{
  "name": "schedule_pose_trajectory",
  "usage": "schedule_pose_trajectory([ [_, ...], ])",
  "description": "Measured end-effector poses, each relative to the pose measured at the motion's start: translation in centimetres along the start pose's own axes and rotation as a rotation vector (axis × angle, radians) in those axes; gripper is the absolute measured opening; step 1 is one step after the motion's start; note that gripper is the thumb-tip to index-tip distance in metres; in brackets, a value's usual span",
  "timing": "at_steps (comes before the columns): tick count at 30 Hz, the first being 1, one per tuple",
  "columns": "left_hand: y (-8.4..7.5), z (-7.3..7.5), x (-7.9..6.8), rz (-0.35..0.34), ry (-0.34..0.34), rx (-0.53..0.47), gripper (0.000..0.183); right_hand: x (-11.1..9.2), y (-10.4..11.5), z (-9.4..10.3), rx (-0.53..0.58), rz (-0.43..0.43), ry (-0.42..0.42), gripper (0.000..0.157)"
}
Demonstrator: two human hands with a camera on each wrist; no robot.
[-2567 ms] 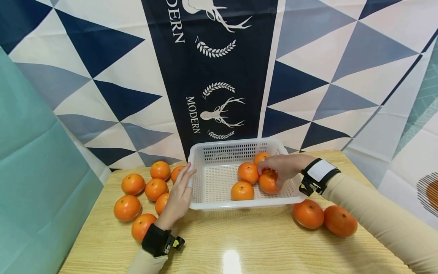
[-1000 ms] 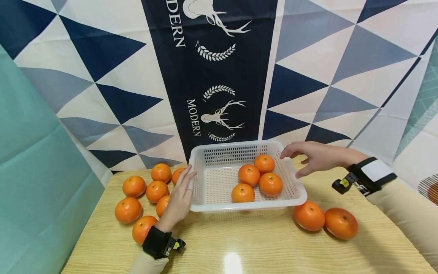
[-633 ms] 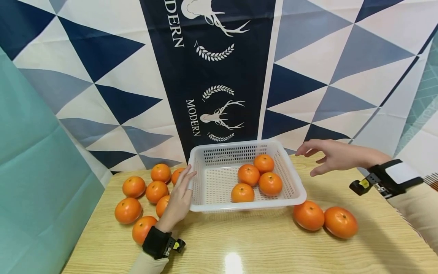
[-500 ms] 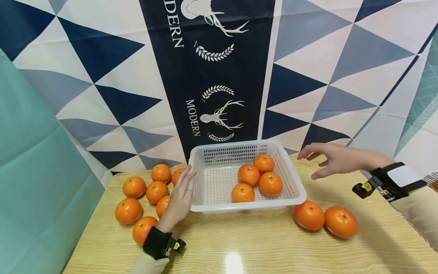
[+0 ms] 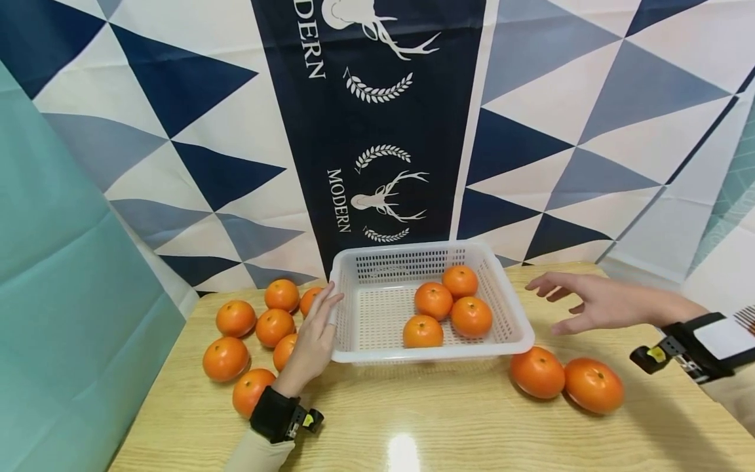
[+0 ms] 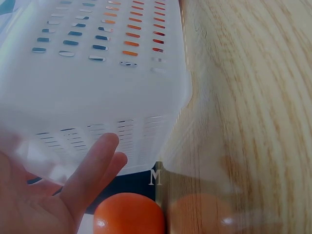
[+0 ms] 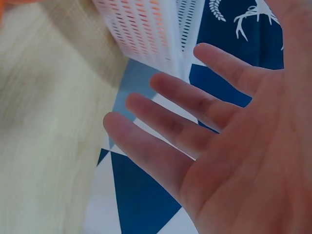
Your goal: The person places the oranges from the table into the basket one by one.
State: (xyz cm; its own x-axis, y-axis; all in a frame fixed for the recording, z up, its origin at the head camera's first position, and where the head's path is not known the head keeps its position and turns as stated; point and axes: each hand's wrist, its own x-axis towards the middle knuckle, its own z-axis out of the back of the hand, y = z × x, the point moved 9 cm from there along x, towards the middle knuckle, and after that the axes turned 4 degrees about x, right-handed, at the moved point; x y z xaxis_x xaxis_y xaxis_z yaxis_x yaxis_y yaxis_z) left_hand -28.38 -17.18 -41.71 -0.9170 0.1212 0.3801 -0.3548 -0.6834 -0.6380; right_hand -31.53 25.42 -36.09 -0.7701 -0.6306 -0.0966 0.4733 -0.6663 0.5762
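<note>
A white plastic basket (image 5: pixel 377 357) with slotted walls stands on the table, holding several mandarins (image 5: pixel 433 301) toward its right end. My left hand (image 5: pixel 312 344) rests against the basket's left end, its fingers extended along the wall; in the left wrist view the fingers (image 6: pixel 95 168) lie on the outside of that wall. Right of the basket my right hand (image 5: pixel 596 303) hovers with spread, relaxed fingers and an empty palm, as the right wrist view confirms. Below it, two mandarins, a nearer one (image 5: pixel 593 385) and another (image 5: pixel 537 372) by the basket's corner, sit on the table.
Several more mandarins (image 5: pixel 225 358) lie left of the basket, some partly hidden behind my left hand. A patterned cloth (image 5: pixel 389 131) hangs behind the wooden table (image 5: pixel 377 419), and a teal cloth (image 5: pixel 71 295) hangs on the left.
My right hand has let go of a mandarin in the basket, withdrawn over the right rim, then lowered toward the two mandarins on the right. My left hand has stayed at the basket.
</note>
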Motion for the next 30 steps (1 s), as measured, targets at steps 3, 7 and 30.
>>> schedule_pose_trajectory([
  [3, 0.0, -0.2, 0.0, -0.001, 0.003, -0.002, 0.050, -0.9, 0.1, -0.7, 0.004, 0.015, -0.002, 0.068],
  [7, 0.0, -0.3, 0.1, 0.003, 0.008, -0.002, 0.050, -2.1, 0.0, -1.6, 0.003, 0.010, 0.002, 0.068],
  [30, 0.3, -0.3, 0.0, 0.013, 0.008, 0.006, 0.051, -7.1, -0.7, -5.1, -0.287, 0.088, -0.060, 0.081],
])
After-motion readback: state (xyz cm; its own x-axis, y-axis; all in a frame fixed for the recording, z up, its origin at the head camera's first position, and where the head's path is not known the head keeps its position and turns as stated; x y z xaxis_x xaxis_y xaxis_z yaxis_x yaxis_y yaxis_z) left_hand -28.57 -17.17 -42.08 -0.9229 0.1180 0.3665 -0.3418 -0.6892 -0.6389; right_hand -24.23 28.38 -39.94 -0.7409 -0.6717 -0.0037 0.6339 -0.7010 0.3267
